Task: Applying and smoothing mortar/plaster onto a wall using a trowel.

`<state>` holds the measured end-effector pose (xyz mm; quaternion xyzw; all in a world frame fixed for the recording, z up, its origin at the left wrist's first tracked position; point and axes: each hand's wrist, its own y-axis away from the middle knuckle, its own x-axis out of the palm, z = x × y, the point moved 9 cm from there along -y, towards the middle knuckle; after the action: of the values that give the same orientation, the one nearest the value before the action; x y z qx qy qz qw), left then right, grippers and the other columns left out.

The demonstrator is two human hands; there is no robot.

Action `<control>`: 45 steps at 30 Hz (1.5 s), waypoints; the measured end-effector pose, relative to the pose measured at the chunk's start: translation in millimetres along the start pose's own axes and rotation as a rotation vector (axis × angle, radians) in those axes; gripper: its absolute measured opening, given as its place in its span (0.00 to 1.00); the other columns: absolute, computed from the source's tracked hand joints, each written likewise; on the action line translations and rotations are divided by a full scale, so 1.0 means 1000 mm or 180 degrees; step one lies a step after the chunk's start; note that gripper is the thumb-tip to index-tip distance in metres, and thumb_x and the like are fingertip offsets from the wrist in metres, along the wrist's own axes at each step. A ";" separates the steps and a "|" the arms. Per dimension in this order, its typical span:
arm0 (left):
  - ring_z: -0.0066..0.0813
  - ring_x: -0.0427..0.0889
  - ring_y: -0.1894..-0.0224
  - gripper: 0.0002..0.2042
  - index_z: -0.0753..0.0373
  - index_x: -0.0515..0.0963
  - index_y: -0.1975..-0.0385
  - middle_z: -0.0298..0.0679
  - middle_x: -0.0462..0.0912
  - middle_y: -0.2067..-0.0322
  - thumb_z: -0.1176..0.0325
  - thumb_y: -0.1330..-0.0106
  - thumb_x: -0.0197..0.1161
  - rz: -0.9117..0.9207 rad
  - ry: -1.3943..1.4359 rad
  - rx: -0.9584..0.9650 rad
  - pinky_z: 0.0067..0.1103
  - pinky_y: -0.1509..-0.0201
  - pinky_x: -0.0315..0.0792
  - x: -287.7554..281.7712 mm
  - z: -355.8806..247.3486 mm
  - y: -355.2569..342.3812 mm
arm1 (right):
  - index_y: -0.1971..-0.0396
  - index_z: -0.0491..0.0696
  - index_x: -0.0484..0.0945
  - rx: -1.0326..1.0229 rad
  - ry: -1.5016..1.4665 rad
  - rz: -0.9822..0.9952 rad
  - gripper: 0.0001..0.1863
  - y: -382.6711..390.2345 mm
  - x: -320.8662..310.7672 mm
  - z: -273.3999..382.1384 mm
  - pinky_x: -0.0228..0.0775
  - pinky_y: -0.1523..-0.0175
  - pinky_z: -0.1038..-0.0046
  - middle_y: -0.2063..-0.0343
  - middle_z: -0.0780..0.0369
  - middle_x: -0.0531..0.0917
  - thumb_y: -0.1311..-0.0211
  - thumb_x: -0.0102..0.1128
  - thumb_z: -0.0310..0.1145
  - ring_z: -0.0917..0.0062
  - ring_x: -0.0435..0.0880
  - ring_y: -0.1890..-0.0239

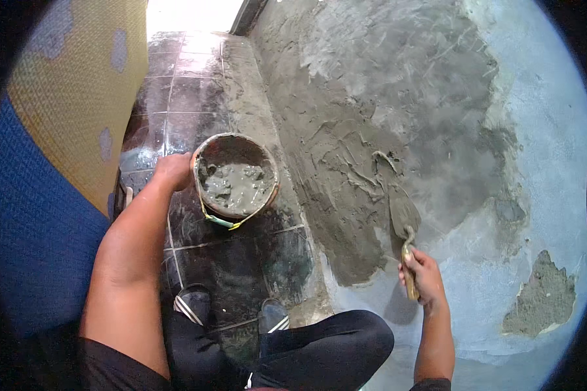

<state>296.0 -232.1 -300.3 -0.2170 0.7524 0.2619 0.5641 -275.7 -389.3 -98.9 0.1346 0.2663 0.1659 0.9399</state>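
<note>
My left hand is closed on the rim of a round bucket at its left side. The bucket holds wet grey mortar, and its wire handle with a green grip hangs over the near side. In my right hand is the wooden handle of a trowel, whose blade lies on freshly spread, uneven mortar on the wall to the right. Ridges of mortar curve just beyond the blade.
My legs and sandalled feet are below the bucket on a dark tiled floor. A yellow and blue woven covering stands close on the left. A bright opening is at the far end. Older bare mortar patches mark the painted wall.
</note>
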 end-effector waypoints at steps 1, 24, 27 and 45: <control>0.49 0.83 0.51 0.17 0.59 0.75 0.50 0.50 0.84 0.55 0.68 0.40 0.59 -0.0021 -0.0035 0.0049 0.40 0.48 0.75 -0.003 -0.003 0.001 | 0.45 0.42 0.75 -0.0021 0.0075 -0.0105 0.17 0.007 -0.002 -0.005 0.75 0.73 0.78 0.73 0.64 0.80 0.31 0.57 0.33 0.83 0.78 0.78; 0.44 0.84 0.50 0.15 0.60 0.76 0.52 0.47 0.85 0.55 0.68 0.39 0.59 0.0064 -0.0247 0.0041 0.41 0.48 0.75 0.013 0.010 -0.005 | 0.51 0.40 0.78 -0.0648 0.2169 0.0528 0.15 -0.123 0.046 0.055 0.70 0.76 0.72 0.80 0.63 0.79 0.30 0.56 0.34 0.80 0.78 0.81; 0.44 0.84 0.51 0.14 0.60 0.76 0.52 0.47 0.85 0.55 0.68 0.38 0.58 0.0061 -0.0247 0.0065 0.41 0.47 0.75 0.017 0.018 -0.007 | 0.51 0.39 0.77 -0.0741 0.2146 0.0423 0.16 -0.108 0.035 0.104 0.70 0.76 0.73 0.80 0.64 0.78 0.30 0.55 0.35 0.81 0.77 0.82; 0.45 0.83 0.49 0.18 0.58 0.75 0.48 0.46 0.84 0.53 0.70 0.39 0.56 0.0188 -0.0139 -0.0070 0.43 0.43 0.71 0.020 0.022 -0.002 | 0.40 0.45 0.71 -0.0669 0.0144 0.0157 0.19 -0.117 0.032 0.017 0.71 0.77 0.78 0.74 0.63 0.78 0.26 0.51 0.35 0.81 0.77 0.81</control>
<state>308.4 -220.1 -325.4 -0.1952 0.7431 0.2913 0.5700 -213.0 -486.0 -139.7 0.0381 0.2652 0.2189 0.9382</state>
